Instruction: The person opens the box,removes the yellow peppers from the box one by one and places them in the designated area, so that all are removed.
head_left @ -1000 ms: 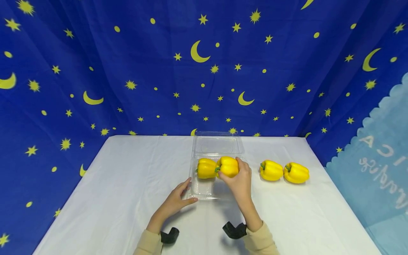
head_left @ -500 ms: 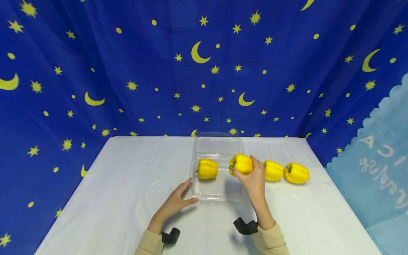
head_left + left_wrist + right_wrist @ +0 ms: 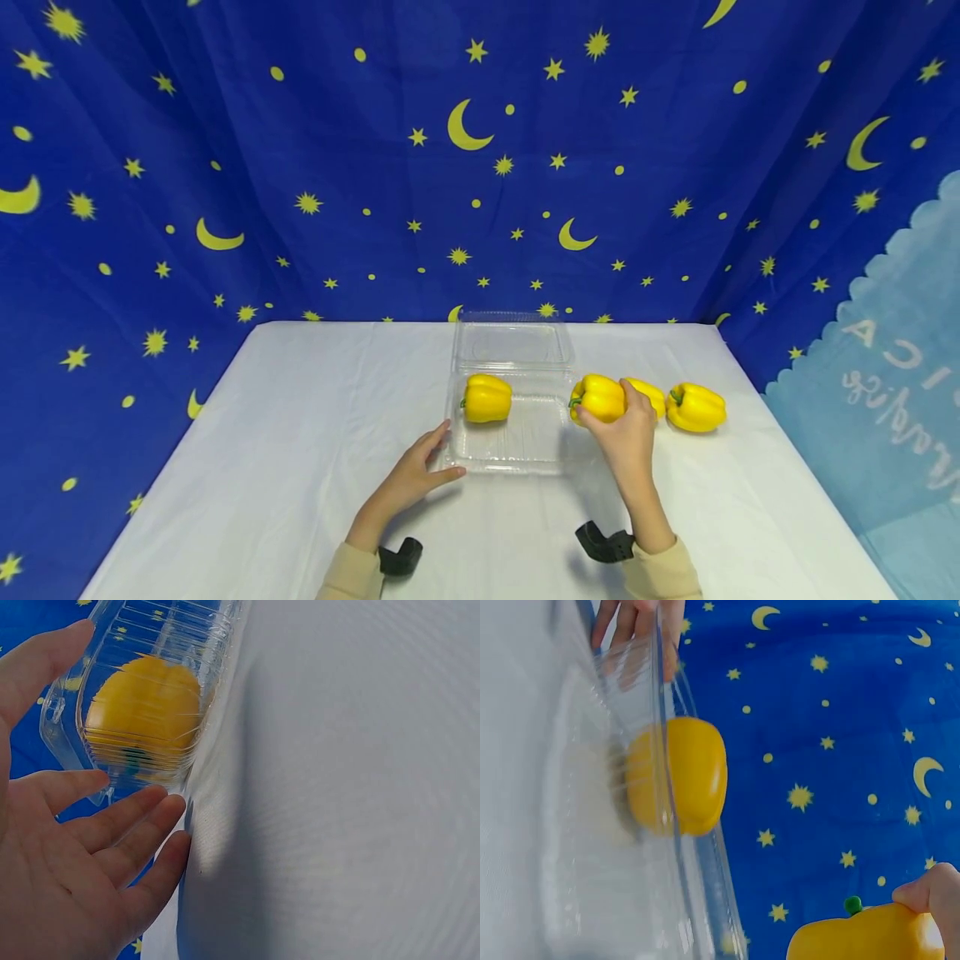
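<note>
My right hand (image 3: 627,429) grips a yellow bell pepper (image 3: 598,398) just past the right side of a clear plastic clamshell box (image 3: 517,462). In the right wrist view this held bell pepper (image 3: 862,937) shows its green stem at the bottom edge. Inside the box, on its left side, lies another yellow bell pepper (image 3: 487,399); the left wrist view shows that pepper (image 3: 146,709) through the ribbed wall. My left hand (image 3: 411,475) is at the box's front left corner, fingers spread and extended, holding nothing. Whether its fingertips touch the box I cannot tell.
Two more yellow bell peppers lie to the right: one (image 3: 649,396) partly hidden behind my right hand, the other (image 3: 697,407) beyond it. The box's lid (image 3: 513,340) lies open toward the back. A starry blue curtain (image 3: 390,167) stands behind the white table (image 3: 322,400).
My right hand has moved right with the gripped bell pepper, from over the box to beside the loose peppers. The left hand and the pepper in the box have stayed in place.
</note>
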Tool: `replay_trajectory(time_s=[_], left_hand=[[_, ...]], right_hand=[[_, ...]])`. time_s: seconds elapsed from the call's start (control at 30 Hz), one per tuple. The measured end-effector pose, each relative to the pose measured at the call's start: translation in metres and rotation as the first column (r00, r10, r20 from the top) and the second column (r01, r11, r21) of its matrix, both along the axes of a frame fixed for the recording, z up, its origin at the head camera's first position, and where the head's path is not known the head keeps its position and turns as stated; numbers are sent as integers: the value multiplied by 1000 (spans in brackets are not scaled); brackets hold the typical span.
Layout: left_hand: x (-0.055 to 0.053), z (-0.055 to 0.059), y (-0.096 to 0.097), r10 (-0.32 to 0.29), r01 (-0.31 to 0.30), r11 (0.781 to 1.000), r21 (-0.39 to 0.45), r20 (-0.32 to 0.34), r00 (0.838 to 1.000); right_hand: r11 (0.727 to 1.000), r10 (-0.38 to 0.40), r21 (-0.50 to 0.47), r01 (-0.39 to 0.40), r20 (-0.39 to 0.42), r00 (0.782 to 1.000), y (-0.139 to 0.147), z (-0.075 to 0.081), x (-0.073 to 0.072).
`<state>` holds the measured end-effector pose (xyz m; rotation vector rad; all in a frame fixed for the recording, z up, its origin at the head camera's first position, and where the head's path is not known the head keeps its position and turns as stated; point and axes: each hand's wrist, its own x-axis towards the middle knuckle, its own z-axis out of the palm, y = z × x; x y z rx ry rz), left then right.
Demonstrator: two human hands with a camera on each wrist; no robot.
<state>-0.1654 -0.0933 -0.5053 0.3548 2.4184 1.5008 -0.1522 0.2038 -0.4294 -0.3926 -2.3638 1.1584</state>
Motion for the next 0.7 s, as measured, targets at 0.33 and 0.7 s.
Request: replay_trajectory(time_s=[0.33,0.7], left_hand=[[-1,-2,0,0,0,1000,-13,3,1000],[-1,-3,-1,10,-9,999,-44,17,1000]], right_hand=[[999,-36,34,37,-13,999,23,-7,10],[994,-62,86,61,0,998,43,-20,20]])
